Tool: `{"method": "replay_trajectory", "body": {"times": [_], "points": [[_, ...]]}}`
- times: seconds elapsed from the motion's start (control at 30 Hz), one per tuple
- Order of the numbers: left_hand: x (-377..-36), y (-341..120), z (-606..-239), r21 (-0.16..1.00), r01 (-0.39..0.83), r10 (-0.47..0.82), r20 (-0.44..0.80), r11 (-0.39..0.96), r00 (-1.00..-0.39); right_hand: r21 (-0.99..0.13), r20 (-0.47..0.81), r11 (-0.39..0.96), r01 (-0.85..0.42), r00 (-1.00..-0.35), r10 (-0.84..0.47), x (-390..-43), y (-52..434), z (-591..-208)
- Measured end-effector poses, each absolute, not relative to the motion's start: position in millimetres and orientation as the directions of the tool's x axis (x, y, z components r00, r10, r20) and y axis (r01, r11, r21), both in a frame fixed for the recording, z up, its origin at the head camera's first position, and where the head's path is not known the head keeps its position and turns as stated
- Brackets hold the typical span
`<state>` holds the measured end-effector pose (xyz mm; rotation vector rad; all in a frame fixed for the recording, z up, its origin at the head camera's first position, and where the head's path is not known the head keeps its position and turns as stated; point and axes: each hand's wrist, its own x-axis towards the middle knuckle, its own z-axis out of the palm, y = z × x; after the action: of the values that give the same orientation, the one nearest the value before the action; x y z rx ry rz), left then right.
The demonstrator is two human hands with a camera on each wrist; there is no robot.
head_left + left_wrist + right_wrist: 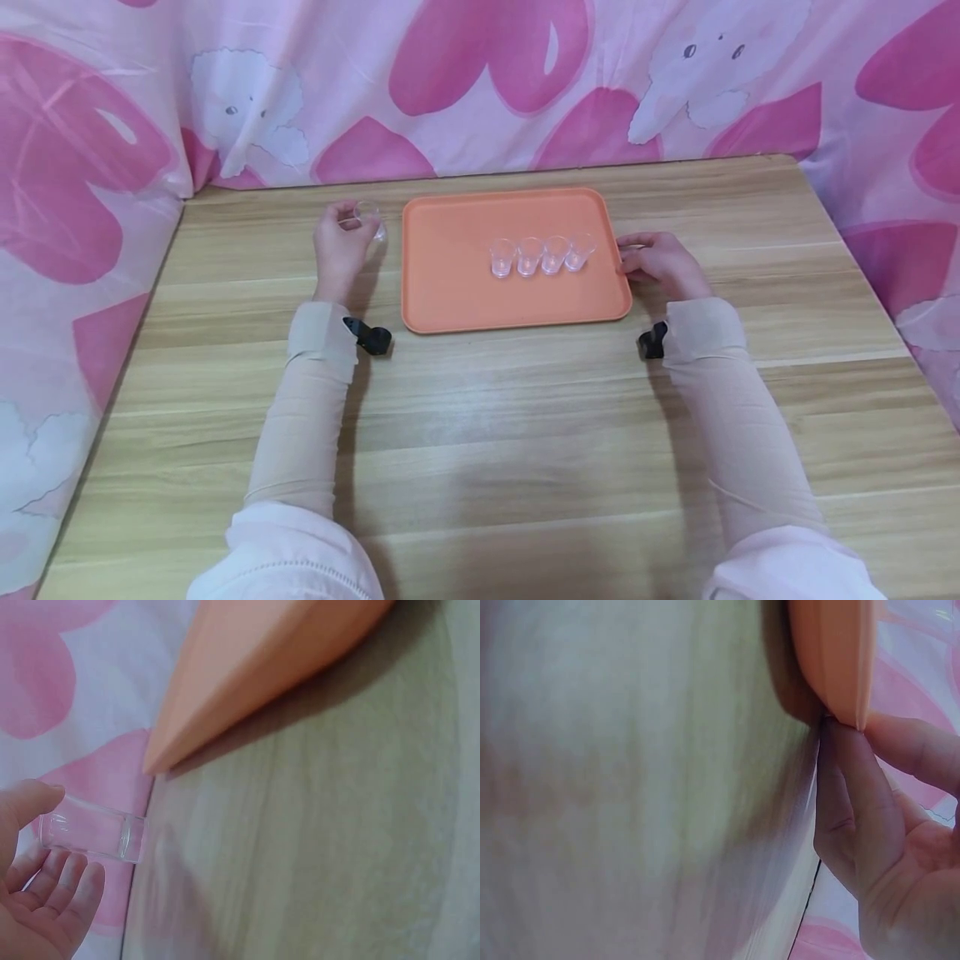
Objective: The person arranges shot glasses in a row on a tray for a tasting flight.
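My left hand (343,250) holds a small clear cup (90,829) between thumb and fingers, just left of the orange tray (450,292). In the left wrist view the cup's base is close to the wooden tabletop; whether it touches cannot be told. Several similar clear cups (528,260) stand in a row on the right half of the tray. At the tray's right edge, my right hand (663,262) pinches the rim, its fingertips (847,739) against the tray corner in the right wrist view.
The wooden table (487,433) spreads out in front of and around the tray. A pink patterned curtain (480,75) hangs along the back and both sides. A black wrist camera (371,337) is strapped to the left wrist, another (652,340) to the right.
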<state>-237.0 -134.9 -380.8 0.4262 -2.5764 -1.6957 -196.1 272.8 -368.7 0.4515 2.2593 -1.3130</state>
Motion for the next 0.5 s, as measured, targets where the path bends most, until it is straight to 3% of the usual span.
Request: {"method": "replay_trajectory", "body": {"times": [0.5], "points": [[-232,-118,-362,0.928,-0.110,-0.199,-0.040,0.357,-0.979,-0.718,-0.553,0.483,0.501,-0.832,0.041,-195,272,-368]]}}
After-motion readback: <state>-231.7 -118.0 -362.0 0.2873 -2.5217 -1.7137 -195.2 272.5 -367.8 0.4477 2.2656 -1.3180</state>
